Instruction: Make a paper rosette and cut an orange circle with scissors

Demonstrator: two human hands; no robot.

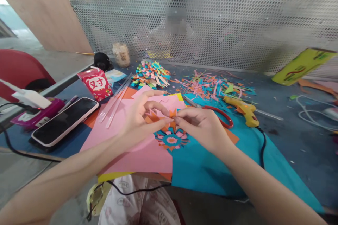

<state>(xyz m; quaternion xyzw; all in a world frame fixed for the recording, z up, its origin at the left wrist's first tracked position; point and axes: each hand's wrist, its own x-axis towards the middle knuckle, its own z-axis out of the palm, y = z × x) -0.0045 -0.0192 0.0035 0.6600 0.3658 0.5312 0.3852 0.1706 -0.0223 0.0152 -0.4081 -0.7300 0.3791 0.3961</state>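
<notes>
Between both hands is an orange paper flower with pointed petals, partly hidden by fingers. My left hand pinches its left side between thumb and fingers. From the right, my right hand pinches it too, and the fingertips of both hands nearly meet. Just below lies a layered paper flower in blue, pink and orange. It rests where a pink paper sheet meets a blue paper sheet. Red-handled scissors lie beyond my right hand, partly covered by it.
A yellow glue gun with a black cord lies at right. Behind are a pile of paper flowers and paper scraps. Clear glue sticks, a phone, a red snack bag and a power strip sit left. Perforated metal stands behind.
</notes>
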